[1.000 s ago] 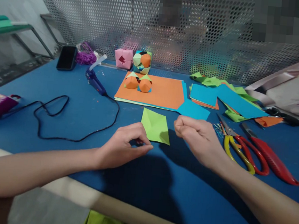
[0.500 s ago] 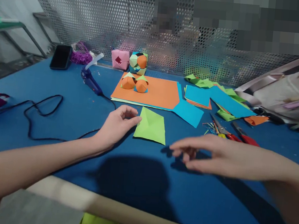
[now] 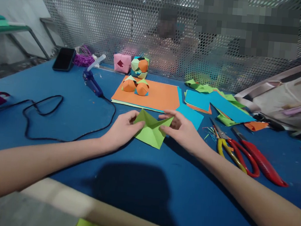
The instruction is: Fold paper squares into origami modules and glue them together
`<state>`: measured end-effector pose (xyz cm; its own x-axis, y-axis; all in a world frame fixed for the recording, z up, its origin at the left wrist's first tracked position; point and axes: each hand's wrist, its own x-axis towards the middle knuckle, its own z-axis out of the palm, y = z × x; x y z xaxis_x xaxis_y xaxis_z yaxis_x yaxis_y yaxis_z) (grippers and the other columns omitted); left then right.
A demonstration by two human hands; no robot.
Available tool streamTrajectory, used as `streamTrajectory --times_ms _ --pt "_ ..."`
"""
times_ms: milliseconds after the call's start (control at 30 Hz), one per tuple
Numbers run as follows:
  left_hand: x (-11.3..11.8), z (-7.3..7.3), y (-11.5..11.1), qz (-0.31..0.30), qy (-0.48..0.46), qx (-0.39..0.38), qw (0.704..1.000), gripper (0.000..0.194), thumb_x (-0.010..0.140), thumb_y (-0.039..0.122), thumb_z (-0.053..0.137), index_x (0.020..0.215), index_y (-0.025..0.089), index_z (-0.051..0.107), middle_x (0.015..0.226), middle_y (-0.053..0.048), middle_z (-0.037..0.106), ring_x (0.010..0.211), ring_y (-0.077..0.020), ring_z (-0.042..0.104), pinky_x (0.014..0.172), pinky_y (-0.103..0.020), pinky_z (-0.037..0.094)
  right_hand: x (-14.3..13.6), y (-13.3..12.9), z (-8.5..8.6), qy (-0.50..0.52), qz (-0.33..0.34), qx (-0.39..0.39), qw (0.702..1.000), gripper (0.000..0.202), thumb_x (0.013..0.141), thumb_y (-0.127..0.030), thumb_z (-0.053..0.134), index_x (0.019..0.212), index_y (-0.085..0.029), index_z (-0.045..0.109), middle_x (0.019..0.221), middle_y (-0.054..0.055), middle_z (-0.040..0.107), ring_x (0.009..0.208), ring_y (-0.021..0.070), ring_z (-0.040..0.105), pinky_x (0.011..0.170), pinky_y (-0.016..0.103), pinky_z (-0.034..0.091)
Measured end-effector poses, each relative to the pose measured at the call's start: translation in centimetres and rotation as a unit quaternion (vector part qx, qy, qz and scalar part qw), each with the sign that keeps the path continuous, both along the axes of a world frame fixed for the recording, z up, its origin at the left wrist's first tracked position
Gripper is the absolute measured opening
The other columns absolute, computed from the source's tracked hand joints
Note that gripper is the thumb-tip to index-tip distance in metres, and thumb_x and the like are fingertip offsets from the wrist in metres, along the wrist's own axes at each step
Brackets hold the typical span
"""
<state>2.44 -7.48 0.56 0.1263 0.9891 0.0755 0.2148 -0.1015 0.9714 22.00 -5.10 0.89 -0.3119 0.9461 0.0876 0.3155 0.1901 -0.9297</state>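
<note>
- Paper square, green, creased, sits between both hands above the near middle of the blue table; cannot tell whether its near edge rests on the surface.
- Left hand: narrow grip, thumb over the sheet's left side, fingers partly hidden behind.
- Right hand: thumb on the right side, index finger behind the raised right corner; sheet held between them, contact of the other fingers unclear.
- Sheet form: far corners stand up on both sides, a valley dips between them, near part slopes toward the person.
- Step in hand (judged): bending the square along its creases, fold not yet pressed flat.
- Next move (judged) calls for equal hold on both sides, edges brought true, then firm pressure along the crease. Risk: a skewed fold if one hand slips.
- Nearby: orange sheet beyond the hands; scissors to the right, untouched.
</note>
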Motion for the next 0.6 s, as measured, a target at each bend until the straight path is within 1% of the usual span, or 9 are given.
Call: streamTrajectory --times_ms 67,100,167,233,300,500,600 --pt "0.2 -0.1 -0.2 -0.011 -0.077 -0.048 0.996 0.017 0.075 0.029 0.06 0.085 0.016 0.058 0.078 0.001 0.062 0.07 -0.0131 0.058 0.065 -0.026 0.046 -0.5 -0.5 -0.2 0.099 -0.005 -0.07 0.993 0.05 0.066 -0.027 0.069 0.112 -0.019 0.05 0.105 0.006 0.066 0.082 0.0164 0.062 0.075 0.035 0.051" --pt "0.2 -0.2 -0.3 -0.018 -0.106 -0.07 0.992 0.017 0.075 0.028 0.061 0.086 0.016 0.057 0.078 0.001 0.063 0.07 -0.0132 0.059 0.066 -0.027 0.047 -0.7 -0.7 -0.2 0.129 -0.007 -0.096 0.987 0.05 0.063 -0.026 0.072 0.108 -0.02 0.051 0.098 0.004 0.067 0.081 0.016 0.063 0.075 0.034 0.051" --pt "0.3 -0.3 -0.5 -0.028 -0.147 -0.111 0.983 0.017 0.074 0.026 0.062 0.087 0.017 0.057 0.077 0.001 0.065 0.067 -0.0134 0.061 0.067 -0.028 0.049 -1.1 -1.0 -0.4 0.153 -0.015 -0.126 0.98 0.045 0.06 -0.026 0.075 0.1 -0.019 0.056 0.088 0.002 0.068 0.078 0.0154 0.063 0.073 0.032 0.051" --pt "0.3 -0.3 -0.6 -0.028 -0.173 -0.14 0.975 0.017 0.073 0.024 0.063 0.087 0.017 0.057 0.075 0.001 0.066 0.065 -0.0135 0.062 0.066 -0.028 0.049 -1.3 -1.2 -0.5 0.149 -0.025 -0.132 0.98 0.037 0.059 -0.028 0.076 0.091 -0.017 0.059 0.082 0.001 0.067 0.073 0.0147 0.062 0.069 0.03 0.05" --pt "0.3 -0.2 -0.7 -0.028 -0.194 -0.157 0.968 0.018 0.071 0.022 0.065 0.087 0.017 0.058 0.075 0.0 0.067 0.066 -0.014 0.064 0.065 -0.028 0.05 -1.4 -1.4 -0.7 0.146 -0.032 -0.129 0.98 0.032 0.061 -0.031 0.076 0.085 -0.017 0.06 0.079 0.001 0.066 0.07 0.0144 0.061 0.066 0.03 0.049" --pt "0.6 0.2 -1.0 -0.036 -0.222 -0.184 0.957 0.026 0.066 0.018 0.069 0.09 0.015 0.06 0.084 -0.004 0.071 0.072 -0.0171 0.067 0.07 -0.031 0.052 -1.6 -1.8 -0.8 0.145 -0.039 -0.129 0.98 0.031 0.065 -0.034 0.074 0.087 -0.017 0.062 0.085 0.004 0.068 0.075 0.0181 0.064 0.069 0.033 0.051" --pt "0.9 0.5 -1.1 -0.031 -0.218 -0.186 0.958 0.03 0.064 0.017 0.071 0.092 0.015 0.061 0.086 -0.005 0.071 0.074 -0.019 0.067 0.071 -0.033 0.053 -1.8 -1.9 -0.8 0.136 -0.05 -0.121 0.982 0.03 0.065 -0.035 0.073 0.087 -0.018 0.062 0.087 0.005 0.07 0.079 0.021 0.065 0.07 0.036 0.053"
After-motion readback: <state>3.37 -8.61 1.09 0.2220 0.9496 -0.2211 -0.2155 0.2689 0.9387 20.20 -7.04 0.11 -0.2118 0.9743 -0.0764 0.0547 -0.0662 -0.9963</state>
